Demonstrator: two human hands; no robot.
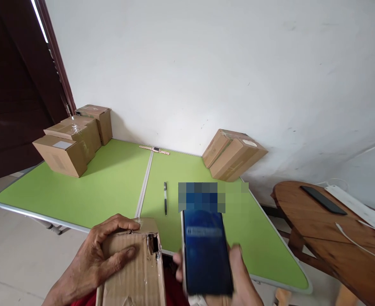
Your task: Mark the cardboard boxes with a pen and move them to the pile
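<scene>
Cardboard box (pixel 133 272) sits under left hand (pixel 103 250), fingers curled over its torn top edge; right hand (pixel 235 276) grips phone (pixel 206 250) upright just beside it, near bench (pixel 88 191) edge.

Both hands, the left hand (pixel 95 255) and the right hand (pixel 238 276), are bare; red clothing (pixel 174 289) shows just below them.

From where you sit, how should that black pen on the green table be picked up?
Pinch the pen at mid-barrel from above, fingers on its left and right sides. It lies flat, pointing away from you, beside the table's centre seam, with bare surface around it.
</scene>
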